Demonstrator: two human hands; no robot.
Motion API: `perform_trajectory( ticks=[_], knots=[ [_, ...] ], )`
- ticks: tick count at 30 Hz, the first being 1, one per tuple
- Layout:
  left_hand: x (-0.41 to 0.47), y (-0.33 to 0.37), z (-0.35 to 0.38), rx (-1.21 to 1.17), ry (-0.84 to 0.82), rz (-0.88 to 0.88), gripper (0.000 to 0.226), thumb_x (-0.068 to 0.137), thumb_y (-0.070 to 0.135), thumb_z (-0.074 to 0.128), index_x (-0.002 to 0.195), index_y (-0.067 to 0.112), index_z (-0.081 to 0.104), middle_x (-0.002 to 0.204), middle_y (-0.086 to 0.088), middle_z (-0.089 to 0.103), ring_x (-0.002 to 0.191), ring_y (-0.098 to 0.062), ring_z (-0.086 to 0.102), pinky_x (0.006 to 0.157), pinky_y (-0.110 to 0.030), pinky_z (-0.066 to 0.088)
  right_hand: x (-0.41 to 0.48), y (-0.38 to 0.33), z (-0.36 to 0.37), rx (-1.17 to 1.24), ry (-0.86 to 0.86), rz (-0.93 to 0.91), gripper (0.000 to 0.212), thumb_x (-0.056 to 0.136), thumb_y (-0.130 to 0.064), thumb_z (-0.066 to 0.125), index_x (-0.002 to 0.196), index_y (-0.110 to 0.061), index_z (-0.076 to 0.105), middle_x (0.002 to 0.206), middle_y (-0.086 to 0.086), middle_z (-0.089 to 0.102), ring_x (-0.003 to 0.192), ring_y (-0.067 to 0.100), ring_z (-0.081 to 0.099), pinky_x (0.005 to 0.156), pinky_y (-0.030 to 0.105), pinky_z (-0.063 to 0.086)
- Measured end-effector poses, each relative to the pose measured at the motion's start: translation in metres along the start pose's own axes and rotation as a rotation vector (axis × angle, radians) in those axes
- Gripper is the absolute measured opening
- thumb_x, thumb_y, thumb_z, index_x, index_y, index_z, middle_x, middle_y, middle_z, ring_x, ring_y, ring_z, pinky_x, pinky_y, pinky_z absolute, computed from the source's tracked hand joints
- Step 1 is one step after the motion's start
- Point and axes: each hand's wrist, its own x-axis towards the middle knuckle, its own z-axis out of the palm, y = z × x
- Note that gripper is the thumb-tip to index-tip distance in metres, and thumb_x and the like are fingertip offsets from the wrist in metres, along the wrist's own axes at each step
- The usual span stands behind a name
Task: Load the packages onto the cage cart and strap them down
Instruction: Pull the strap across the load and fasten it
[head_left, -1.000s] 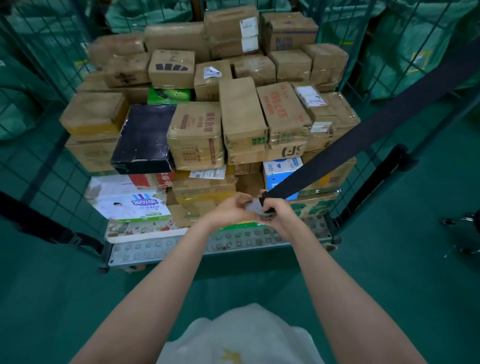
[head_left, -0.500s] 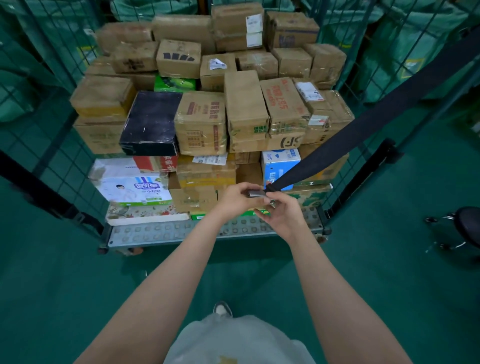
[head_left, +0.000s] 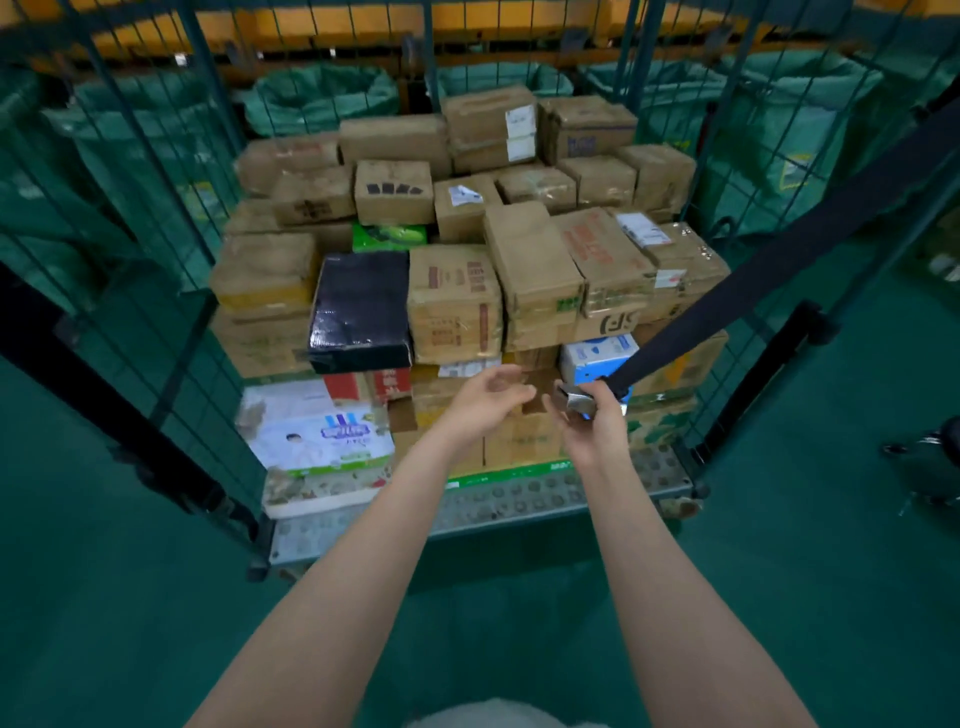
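**Cart loaded, strap end in your right hand**

On the far left, a dark band (head_left: 104, 395) slants down the mesh side of the cage cart (head_left: 156, 208). It looks like the other half of the tie-down, though you cannot see its end clearly from here.

The packages (head_left: 457, 296) fill the cart from its metal deck (head_left: 467, 514) up in several layers. They are mostly brown cartons, with a black box (head_left: 361, 306) at the front and a white pack (head_left: 322, 431) low on the left. Loading looks done, so you are on the strapping step.

Your left hand (head_left: 488, 397) hovers in front of the stack with the palm turned up and the fingers loosely spread, holding nothing. Just beside it, your right hand (head_left: 597, 426) grips the metal buckle (head_left: 574, 400) with the fingers curled round it. From the buckle the black strap (head_left: 779, 249) runs taut up and away to the upper right, past the right side of the cart.

Next, you probably need to carry the buckle leftward across the front of the stack and use your free hand to fetch the mating end from the left side. Keep tension on the strap so it lies flat against the cartons and does not slip over a box corner.
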Motion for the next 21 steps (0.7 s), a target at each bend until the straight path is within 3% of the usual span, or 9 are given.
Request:
perform_trajectory(
  ticks=[4, 6, 8, 11, 14, 17, 21],
  knots=[
    [0.002, -0.019, -0.063, -0.071, 0.143, -0.111, 0.031, 0.096, 0.02, 0.052, 0.126, 0.018, 0.057, 0.102, 0.003, 0.059, 0.077, -0.01, 0.056, 0.06, -0.022, 0.041, -0.008, 0.012, 0.042, 0.062, 0.143, -0.114, 0.037, 0.09, 0.001, 0.054, 0.123, -0.011, 0.041, 0.097, 0.012, 0.045, 0.073, 0.021, 0.051, 0.071, 0.039, 0.053],
    [0.001, -0.026, -0.096, -0.128, 0.212, -0.159, 0.027, 0.095, 0.013, 0.05, 0.12, 0.018, 0.058, 0.102, 0.0, 0.059, 0.084, -0.015, 0.058, 0.064, -0.024, 0.041, -0.012, 0.019, 0.069, 0.044, 0.197, -0.168, 0.055, 0.091, -0.004, 0.054, 0.139, -0.012, 0.029, 0.103, 0.012, 0.045, 0.073, 0.02, 0.05, 0.077, 0.036, 0.052],
    [-0.002, -0.028, -0.12, -0.173, 0.258, -0.181, 0.029, 0.092, 0.008, 0.051, 0.119, 0.017, 0.058, 0.102, -0.003, 0.061, 0.094, -0.019, 0.06, 0.071, -0.027, 0.041, -0.014, 0.024, 0.094, 0.002, 0.267, -0.214, 0.059, 0.091, -0.012, 0.056, 0.142, -0.015, 0.025, 0.109, 0.013, 0.047, 0.08, 0.023, 0.051, 0.079, 0.035, 0.051],
    [-0.005, -0.023, -0.146, -0.236, 0.332, -0.153, 0.03, 0.092, 0.007, 0.054, 0.121, 0.014, 0.059, 0.09, -0.004, 0.061, 0.073, -0.014, 0.059, 0.064, -0.027, 0.041, -0.018, 0.028, 0.123, -0.067, 0.37, -0.271, 0.062, 0.088, -0.022, 0.06, 0.14, -0.017, 0.027, 0.124, 0.016, 0.052, 0.091, 0.029, 0.054, 0.08, 0.039, 0.05],
    [-0.004, -0.011, -0.166, -0.313, 0.397, -0.121, 0.027, 0.096, 0.01, 0.051, 0.122, 0.014, 0.058, 0.11, -0.007, 0.063, 0.075, -0.015, 0.059, 0.062, -0.027, 0.043, -0.015, 0.031, 0.144, -0.165, 0.43, -0.31, 0.069, 0.09, -0.026, 0.058, 0.147, -0.015, 0.02, 0.134, 0.018, 0.048, 0.113, 0.035, 0.054, 0.093, 0.044, 0.047],
    [-0.002, -0.003, -0.184, -0.305, 0.433, -0.09, 0.026, 0.097, 0.011, 0.047, 0.12, 0.016, 0.058, 0.122, -0.008, 0.062, 0.08, -0.015, 0.06, 0.061, -0.027, 0.042, -0.012, 0.036, 0.16, -0.191, 0.479, -0.412, 0.061, 0.091, -0.022, 0.058, 0.143, -0.013, 0.025, 0.135, 0.018, 0.048, 0.116, 0.036, 0.052, 0.091, 0.039, 0.045],
    [0.001, 0.0, -0.198, -0.317, 0.475, -0.101, 0.029, 0.097, 0.011, 0.046, 0.124, 0.015, 0.057, 0.124, -0.008, 0.061, 0.095, -0.02, 0.057, 0.078, -0.033, 0.042, -0.017, 0.041, 0.179, -0.094, 0.511, -0.461, 0.063, 0.084, -0.018, 0.067, 0.137, -0.015, 0.032, 0.136, 0.014, 0.045, 0.119, 0.031, 0.051, 0.097, 0.039, 0.047]
  ],
)
